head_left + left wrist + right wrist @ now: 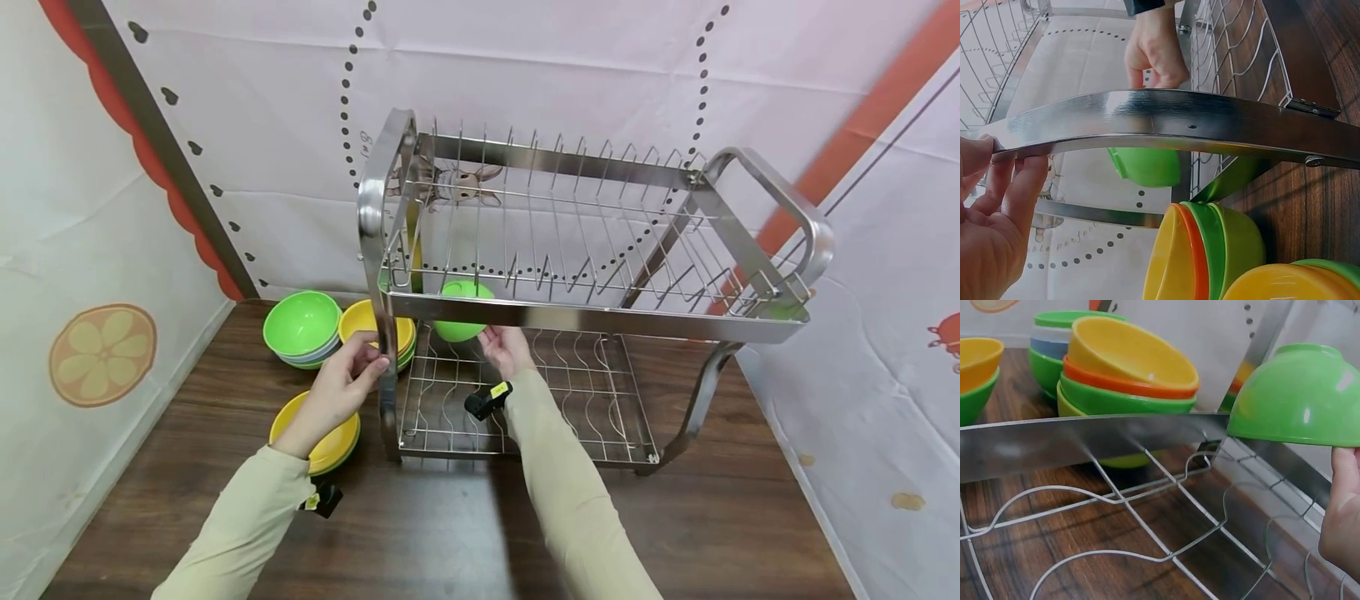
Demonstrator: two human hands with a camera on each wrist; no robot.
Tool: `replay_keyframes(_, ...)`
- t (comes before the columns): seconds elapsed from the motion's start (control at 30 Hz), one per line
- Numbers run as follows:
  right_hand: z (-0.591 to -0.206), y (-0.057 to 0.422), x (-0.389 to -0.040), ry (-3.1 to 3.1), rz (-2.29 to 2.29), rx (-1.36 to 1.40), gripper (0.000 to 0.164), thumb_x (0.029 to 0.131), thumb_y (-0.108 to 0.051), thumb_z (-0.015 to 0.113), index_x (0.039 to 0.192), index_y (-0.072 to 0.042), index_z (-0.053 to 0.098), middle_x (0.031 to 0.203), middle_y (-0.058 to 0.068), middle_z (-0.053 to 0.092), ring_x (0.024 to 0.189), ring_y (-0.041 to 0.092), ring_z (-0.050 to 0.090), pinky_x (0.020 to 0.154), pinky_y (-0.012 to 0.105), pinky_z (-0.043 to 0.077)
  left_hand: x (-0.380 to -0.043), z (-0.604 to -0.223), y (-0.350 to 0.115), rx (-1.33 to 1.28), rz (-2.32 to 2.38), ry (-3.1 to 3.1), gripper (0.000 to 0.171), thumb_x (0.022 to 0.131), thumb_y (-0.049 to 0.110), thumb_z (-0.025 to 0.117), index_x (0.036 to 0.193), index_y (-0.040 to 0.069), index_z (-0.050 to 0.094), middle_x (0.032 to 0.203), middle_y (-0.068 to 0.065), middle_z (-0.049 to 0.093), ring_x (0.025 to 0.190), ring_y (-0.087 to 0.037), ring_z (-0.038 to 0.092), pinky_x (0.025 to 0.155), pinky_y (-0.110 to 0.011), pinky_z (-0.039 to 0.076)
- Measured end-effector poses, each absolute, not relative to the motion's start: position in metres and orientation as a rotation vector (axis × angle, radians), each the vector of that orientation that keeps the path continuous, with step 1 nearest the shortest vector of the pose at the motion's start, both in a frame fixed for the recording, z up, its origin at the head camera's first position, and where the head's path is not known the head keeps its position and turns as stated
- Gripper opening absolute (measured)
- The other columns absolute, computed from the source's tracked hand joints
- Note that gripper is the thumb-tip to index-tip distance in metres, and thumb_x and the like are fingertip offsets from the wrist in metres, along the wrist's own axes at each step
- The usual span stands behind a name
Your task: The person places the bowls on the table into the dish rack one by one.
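A two-tier metal dish rack (525, 314) stands on the table. My left hand (341, 387) grips its left front post, thumb on one side and fingers on the other, as the left wrist view (1004, 212) shows. Between the tiers, my right hand (510, 350) holds a green bowl (452, 332) by its rim. In the right wrist view the bowl (1300, 400) is upside down, over the back left corner of the lower tier (525, 392). The upper tier's front rail crosses in front of part of the bowl in the head view.
Left of the rack stand a stack with a green bowl on top (302, 323), a tilted stack topped by a yellow bowl (360, 318), and a nearer yellow-topped stack (337, 446). Wall sheets (525, 75) rise behind and at both sides.
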State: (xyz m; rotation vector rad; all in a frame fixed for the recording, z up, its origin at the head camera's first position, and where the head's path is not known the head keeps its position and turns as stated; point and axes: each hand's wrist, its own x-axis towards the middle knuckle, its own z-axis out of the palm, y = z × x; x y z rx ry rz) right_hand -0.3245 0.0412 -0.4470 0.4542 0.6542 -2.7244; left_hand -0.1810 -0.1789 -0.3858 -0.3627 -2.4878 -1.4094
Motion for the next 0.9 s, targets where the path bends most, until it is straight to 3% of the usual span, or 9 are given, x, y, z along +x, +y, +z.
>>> replay_keyframes(0.43,-0.468,0.035,-0.329,0.648,-2.661,0.461,0.02,0.092,0.003,0.04,0.089,0.003,0.06,0.085,0.012,0.064,0.078,0.019,0.065,0.085,0.027,0.047,-0.18,-0.385,-0.178,-0.377,-1.443,-2.456,0.024,0.087,0.002,0.057,0.11,-0.003,0.052,0.081,-0.012,0.061,0.058,-0.004,0.044,0.051,-0.021,0.04)
replay_keyframes(0.63,-0.478,0.032,-0.341,0.719,-2.63,0.512,0.026,0.092,0.004,0.041,0.115,0.007,0.052,0.106,0.016,0.058,0.104,0.023,0.058,0.094,0.031,0.042,-0.18,-0.387,-0.179,-0.394,-1.439,-2.455,0.023,0.087,0.003,0.057,0.109,-0.002,0.052,0.079,-0.011,0.061,0.056,-0.004,0.045,0.05,-0.021,0.04)
replay_keyframes(0.73,-0.517,0.034,-0.371,0.733,-2.618,0.476,0.029,0.088,0.004,0.05,0.117,0.009,0.052,0.112,0.019,0.057,0.107,0.026,0.056,0.09,0.032,0.045,-0.181,-0.387,-0.179,-0.409,-1.422,-2.461,0.022,0.087,0.002,0.056,0.108,-0.001,0.051,0.079,-0.011,0.06,0.056,-0.005,0.044,0.05,-0.022,0.04)
replay_keyframes(0.9,-0.592,0.04,-0.426,1.051,-2.588,0.443,0.02,0.08,0.008,0.059,0.1,0.008,0.061,0.098,0.021,0.064,0.09,0.026,0.064,0.079,0.034,0.051,-0.181,-0.385,-0.18,-0.407,-1.42,-2.474,0.022,0.088,0.002,0.056,0.109,0.0,0.051,0.08,-0.011,0.06,0.057,-0.006,0.045,0.051,-0.022,0.041)
